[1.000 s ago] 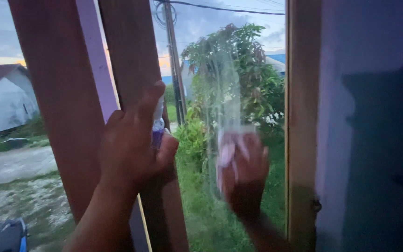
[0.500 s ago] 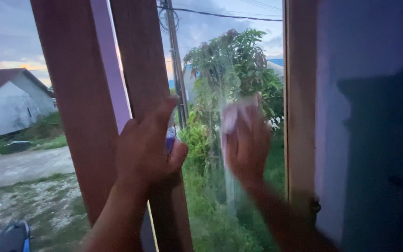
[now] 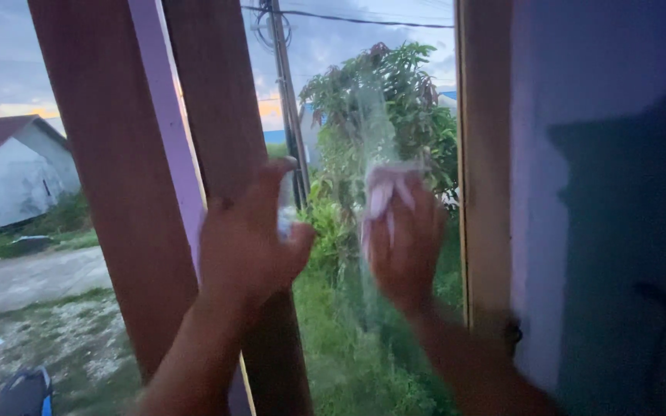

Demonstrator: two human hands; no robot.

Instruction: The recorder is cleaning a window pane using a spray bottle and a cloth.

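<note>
Near the middle of the frame, the right hand [image 3: 404, 245] presses a crumpled pale cloth [image 3: 385, 192] flat against the window pane [image 3: 364, 115], fingers spread and pointing upward over the wad. The cloth bunches mostly under the fingertips, its longer side running roughly left to right across the top of the hand, with a fold hanging down beside the palm. A cloudy, smeared streak on the glass runs upright above and below the cloth. Just left of centre, the left hand [image 3: 248, 243] is curled around a small spray bottle [image 3: 285, 209], forefinger raised over its top; the bottle stands about upright, its long axis vertical, and the blur hides which way the nozzle faces. This hand sits in front of a reddish-brown wooden frame post [image 3: 217, 100], beside a lilac-painted strip [image 3: 165, 131]. Through the glass show a leafy tree [image 3: 395, 92], a utility pole [image 3: 285, 100], grass, and a white house [image 3: 9, 173] at the left edge.
</note>
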